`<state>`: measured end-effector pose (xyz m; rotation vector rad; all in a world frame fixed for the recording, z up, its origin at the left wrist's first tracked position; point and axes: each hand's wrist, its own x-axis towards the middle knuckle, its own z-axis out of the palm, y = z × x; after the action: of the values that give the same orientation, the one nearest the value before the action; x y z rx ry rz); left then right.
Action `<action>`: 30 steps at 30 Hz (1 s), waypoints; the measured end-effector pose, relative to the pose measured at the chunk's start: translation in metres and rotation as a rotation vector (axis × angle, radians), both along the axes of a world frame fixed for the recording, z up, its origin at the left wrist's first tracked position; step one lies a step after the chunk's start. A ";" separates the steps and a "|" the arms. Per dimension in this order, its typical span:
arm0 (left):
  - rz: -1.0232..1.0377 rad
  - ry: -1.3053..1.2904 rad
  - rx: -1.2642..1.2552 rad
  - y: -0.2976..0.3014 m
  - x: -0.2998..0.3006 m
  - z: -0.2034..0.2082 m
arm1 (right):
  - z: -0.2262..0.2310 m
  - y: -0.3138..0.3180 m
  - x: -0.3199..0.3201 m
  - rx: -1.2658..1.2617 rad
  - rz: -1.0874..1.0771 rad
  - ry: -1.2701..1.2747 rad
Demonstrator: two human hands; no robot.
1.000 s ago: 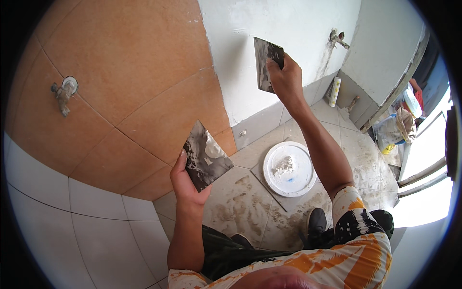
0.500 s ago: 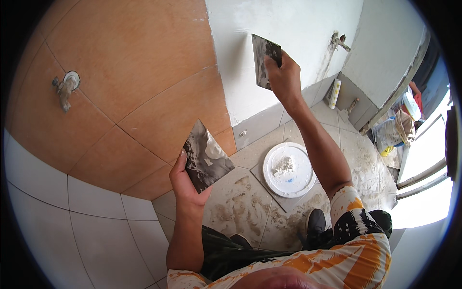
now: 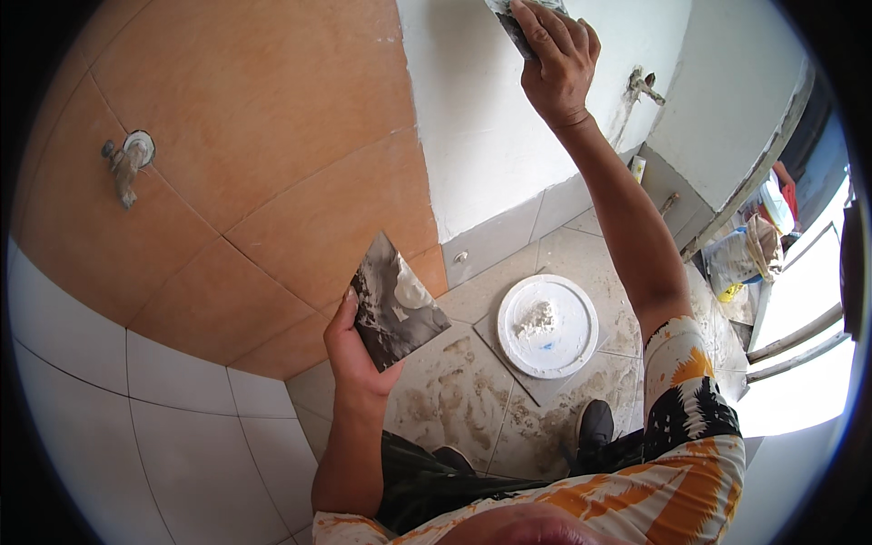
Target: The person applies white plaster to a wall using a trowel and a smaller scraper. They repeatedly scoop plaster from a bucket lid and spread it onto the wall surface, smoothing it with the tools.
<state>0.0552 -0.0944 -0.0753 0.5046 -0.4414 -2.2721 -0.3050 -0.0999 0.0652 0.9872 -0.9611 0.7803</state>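
Note:
My left hand [image 3: 356,350] grips a flat metal putty knife [image 3: 381,313] by one edge, and a lump of white putty [image 3: 411,289] sticks to its face. Up at the white wall [image 3: 490,136], my right hand [image 3: 561,68] is closed around a second putty knife [image 3: 520,36], with its fingers over the blade. The top of that knife runs out of view, and I cannot tell whether its edge touches the wall. On the floor below, a round white lid [image 3: 574,341] carries a crumbly heap of white putty [image 3: 536,318].
Orange tiles [image 3: 272,100] cover the wall on the left, with a tap fitting [image 3: 129,162] jutting out. Another pipe fitting [image 3: 645,86] protrudes from the white wall. Bags [image 3: 745,250] stand beside the doorway at right. My shoe [image 3: 595,422] is near the lid on the smeared floor.
My right hand has moved up along the white wall with its putty knife, and its back now faces me more. My left hand has barely shifted.

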 end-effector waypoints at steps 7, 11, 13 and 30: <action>-0.018 0.038 0.016 0.003 -0.001 0.001 | -0.059 0.045 0.049 0.413 0.156 -0.651; 0.003 -0.016 0.030 0.001 -0.002 -0.001 | -0.056 0.038 0.057 0.374 0.237 -0.769; 0.021 -0.038 0.026 0.003 -0.001 0.000 | -0.055 0.038 0.058 0.413 0.236 -0.794; -0.005 0.015 -0.010 0.000 0.001 -0.003 | -0.056 0.029 0.057 0.374 0.356 -0.784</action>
<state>0.0562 -0.0943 -0.0779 0.4816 -0.4465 -2.2755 -0.2476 -0.0705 0.0090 1.2167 -1.6735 1.3729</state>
